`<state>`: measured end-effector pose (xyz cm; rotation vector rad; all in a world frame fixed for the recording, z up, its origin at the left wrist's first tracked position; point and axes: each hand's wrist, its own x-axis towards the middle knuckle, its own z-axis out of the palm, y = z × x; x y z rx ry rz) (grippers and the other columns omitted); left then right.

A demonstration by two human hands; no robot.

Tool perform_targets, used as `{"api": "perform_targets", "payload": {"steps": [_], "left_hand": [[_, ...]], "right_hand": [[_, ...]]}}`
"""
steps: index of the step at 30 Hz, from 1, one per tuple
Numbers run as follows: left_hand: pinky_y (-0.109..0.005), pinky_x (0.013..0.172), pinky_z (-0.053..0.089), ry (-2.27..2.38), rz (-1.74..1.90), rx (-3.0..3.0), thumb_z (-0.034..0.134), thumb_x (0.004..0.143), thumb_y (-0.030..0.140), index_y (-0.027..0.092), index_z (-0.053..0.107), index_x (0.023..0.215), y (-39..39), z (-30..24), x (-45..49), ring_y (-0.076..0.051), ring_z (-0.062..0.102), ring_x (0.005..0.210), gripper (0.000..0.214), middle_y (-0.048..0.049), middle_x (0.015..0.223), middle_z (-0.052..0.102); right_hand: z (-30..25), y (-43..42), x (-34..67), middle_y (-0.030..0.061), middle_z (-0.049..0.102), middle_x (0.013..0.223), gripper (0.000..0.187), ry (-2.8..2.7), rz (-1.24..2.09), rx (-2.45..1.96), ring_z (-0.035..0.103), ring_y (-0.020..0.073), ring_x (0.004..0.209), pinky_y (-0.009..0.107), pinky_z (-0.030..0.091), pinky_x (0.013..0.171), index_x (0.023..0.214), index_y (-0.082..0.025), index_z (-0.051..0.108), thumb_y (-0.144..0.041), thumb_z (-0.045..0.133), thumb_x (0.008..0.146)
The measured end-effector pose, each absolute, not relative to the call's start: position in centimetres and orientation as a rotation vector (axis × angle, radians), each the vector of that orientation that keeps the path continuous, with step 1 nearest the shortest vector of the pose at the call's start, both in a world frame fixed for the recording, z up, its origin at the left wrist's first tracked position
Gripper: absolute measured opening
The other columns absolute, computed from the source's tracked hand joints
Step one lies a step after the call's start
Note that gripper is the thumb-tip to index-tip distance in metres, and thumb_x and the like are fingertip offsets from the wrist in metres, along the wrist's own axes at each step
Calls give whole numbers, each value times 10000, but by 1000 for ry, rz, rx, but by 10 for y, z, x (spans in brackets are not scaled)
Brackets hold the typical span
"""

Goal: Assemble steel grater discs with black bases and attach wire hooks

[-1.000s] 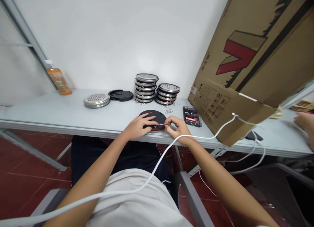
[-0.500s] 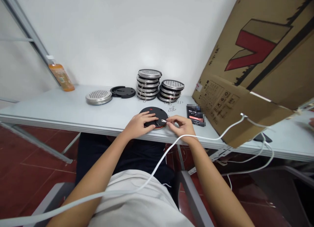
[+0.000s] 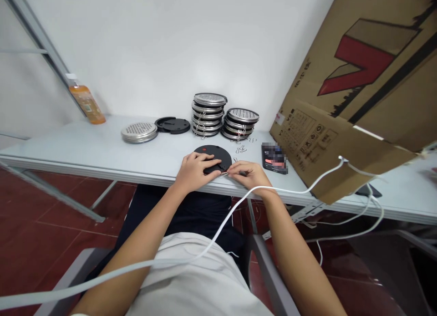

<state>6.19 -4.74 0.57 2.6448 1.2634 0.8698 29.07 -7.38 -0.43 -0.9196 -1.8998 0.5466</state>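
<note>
A round black plastic disc point(image 3: 214, 152) with a small red mark lies near the table's front edge. My left hand point(image 3: 195, 171) rests over its left side, fingers stretched across the top and thumb by the front rim. At the disc's front right edge, my right hand point(image 3: 247, 174) pinches a small silver wire clip point(image 3: 224, 173), partly hidden by the fingers. Whether the clip is hooked onto the rim I cannot tell. Several loose wire clips point(image 3: 241, 149) lie behind my right hand.
Behind the disc stand two stacks of metal-and-black discs point(image 3: 208, 111) with wire clips on their sides. Left are perforated metal discs point(image 3: 139, 132) and black discs point(image 3: 174, 125). A phone point(image 3: 275, 158), a cardboard box point(image 3: 307, 138) and a white cable point(image 3: 290, 191) are right; a bottle point(image 3: 87, 102) far left.
My right hand has brought the wire clip from above the disc down to its front right edge. The disc has turned a little, its red mark shifting left. My left hand stays on it.
</note>
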Motion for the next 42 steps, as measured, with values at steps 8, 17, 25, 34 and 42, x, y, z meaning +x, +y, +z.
{"api": "perform_targets", "payload": {"steps": [8, 17, 25, 34, 42], "left_hand": [[-515, 1129, 285, 1067, 695, 2680, 483, 960, 434, 404, 611, 1296, -44, 11, 53, -266, 411, 1337, 361, 13, 1426, 543], [-497, 1180, 243, 919, 615, 2651, 459, 954, 324, 354, 601, 1283, -43, 18, 47, -249, 334, 1428, 359, 9, 1463, 508], [-478, 1176, 280, 958, 700, 2717, 570, 883, 542, 320, 513, 1403, -47, 13, 51, -278, 365, 1410, 569, -12, 1470, 503], [-450, 1178, 304, 1032, 701, 2766, 470, 945, 528, 343, 593, 1334, -47, 9, 54, -253, 358, 1424, 448, 16, 1468, 507], [-447, 1162, 318, 1033, 686, 2809, 434, 964, 521, 347, 578, 1348, -48, 8, 53, -253, 341, 1434, 446, 21, 1504, 461]], "right_hand": [[-4, -77, 290, 70, 735, 843, 113, -1880, 505, -913, 688, 178, 764, 312, 549, 709, 732, -203, 744, -301, 757, 787], [-8, -79, 272, 71, 749, 839, 87, -1846, 458, -880, 701, 181, 755, 312, 565, 697, 742, -215, 752, -283, 750, 798], [-11, -80, 267, 68, 744, 817, 85, -1859, 322, -885, 697, 191, 758, 329, 564, 706, 789, -228, 762, -253, 702, 843], [-14, -81, 269, 60, 743, 862, 124, -1909, 141, -877, 680, 197, 821, 358, 562, 756, 827, -259, 756, -221, 651, 880], [-15, -81, 270, 61, 725, 828, 136, -1941, 156, -883, 672, 189, 779, 335, 550, 721, 840, -244, 754, -216, 632, 894]]}}
